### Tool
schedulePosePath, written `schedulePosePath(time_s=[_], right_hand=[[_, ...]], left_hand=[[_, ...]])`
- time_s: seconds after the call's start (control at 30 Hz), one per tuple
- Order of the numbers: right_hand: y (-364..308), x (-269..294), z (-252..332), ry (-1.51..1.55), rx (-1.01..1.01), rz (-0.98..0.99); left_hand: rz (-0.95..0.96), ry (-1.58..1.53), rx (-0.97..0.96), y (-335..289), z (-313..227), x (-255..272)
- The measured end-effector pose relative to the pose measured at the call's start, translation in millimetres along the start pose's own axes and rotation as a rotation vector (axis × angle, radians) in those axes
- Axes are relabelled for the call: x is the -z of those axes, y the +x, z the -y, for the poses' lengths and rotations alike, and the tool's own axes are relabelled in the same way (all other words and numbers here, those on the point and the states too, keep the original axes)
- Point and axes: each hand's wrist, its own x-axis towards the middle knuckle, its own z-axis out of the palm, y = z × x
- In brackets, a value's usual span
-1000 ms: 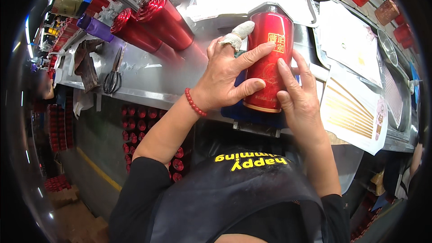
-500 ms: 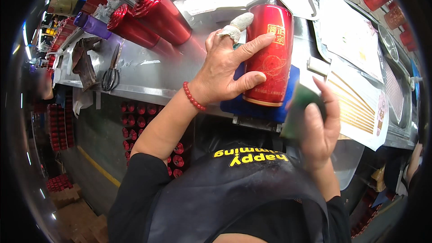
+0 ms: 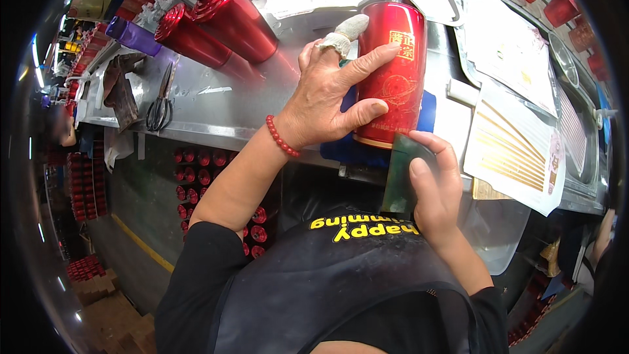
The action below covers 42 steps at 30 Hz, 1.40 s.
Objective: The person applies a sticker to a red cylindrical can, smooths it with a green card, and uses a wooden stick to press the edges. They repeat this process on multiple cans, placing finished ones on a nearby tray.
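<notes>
A glossy red bottle (image 3: pixel 391 85) with gold print lies on a blue pad (image 3: pixel 426 115) at the bench's front edge. My left hand (image 3: pixel 327 92) grips it from the left, thumb and index finger laid across its side. One of that hand's fingers wears a pale cloth finger cover (image 3: pixel 352 28), and a red bead bracelet circles the wrist. In my right hand (image 3: pixel 436 183), a dark green flat scraper (image 3: pixel 400 177) is pinched between thumb and fingers. Its upper end is at the bottle's near end; whether they touch I cannot tell.
Two red bottles (image 3: pixel 236 23) stand back left on the metal bench (image 3: pixel 229 108). Scissors (image 3: pixel 160 108) and a brown cloth (image 3: pixel 122 92) lie farther left. Sheets with gold strips (image 3: pixel 511 151) are at right, above a clear plastic bin (image 3: pixel 495 229). Several red caps (image 3: pixel 204 157) sit below.
My right hand has moved left and slightly down with the green scraper, bringing it to the bottle's near end. My left hand and the bottle are nearly unmoved.
</notes>
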Motion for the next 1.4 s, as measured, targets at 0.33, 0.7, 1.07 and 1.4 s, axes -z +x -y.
schedulePosePath(time_s=[0.33,0.7,1.07,1.4], right_hand=[[-0.3,-1.5,1.2,-0.114,-0.001,-0.016],[-0.9,-3.1,-1.6,-0.113,0.012,-0.037],[-2.8,7.8,-2.5,0.103,-0.029,-0.084],[70.7,33.0,-24.1,-0.334,0.196,0.062]], left_hand=[[-0.017,-0.011,-0.016,-0.2,3.2,-2.2],[-0.013,0.008,-0.016,0.6,2.1,-1.0],[0.037,0.06,0.003,0.1,-3.2,4.8],[0.075,-0.014,0.039,6.0,-6.1,7.9]])
